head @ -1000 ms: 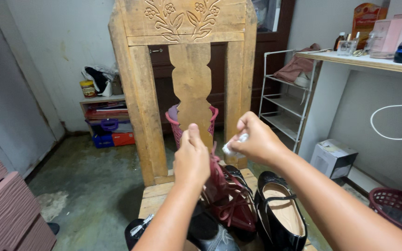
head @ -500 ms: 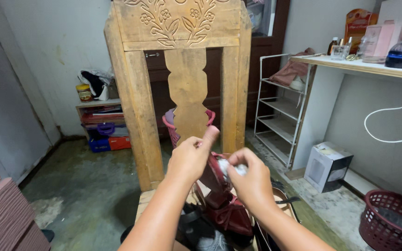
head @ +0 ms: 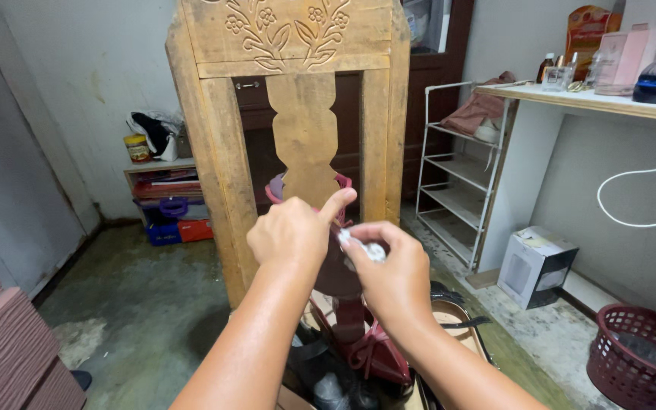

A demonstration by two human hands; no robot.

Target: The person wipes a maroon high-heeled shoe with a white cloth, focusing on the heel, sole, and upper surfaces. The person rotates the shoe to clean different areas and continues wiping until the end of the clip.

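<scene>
Left hand (head: 291, 237) loosely curled with forefinger stretched out, its tip just above the small crumpled white wad (head: 364, 247) pinched between thumb and fingers of the right hand (head: 390, 272). Straight beyond both sets of fingertips, a carved wooden chair back (head: 298, 83); below the knuckles, a dark red strappy shoe (head: 373, 351) and a black shoe (head: 457, 319) on the seat. Well off to the right of the fingers, a white wire rack (head: 457, 163), a white box (head: 534, 266) and a maroon basket (head: 638, 363).
</scene>
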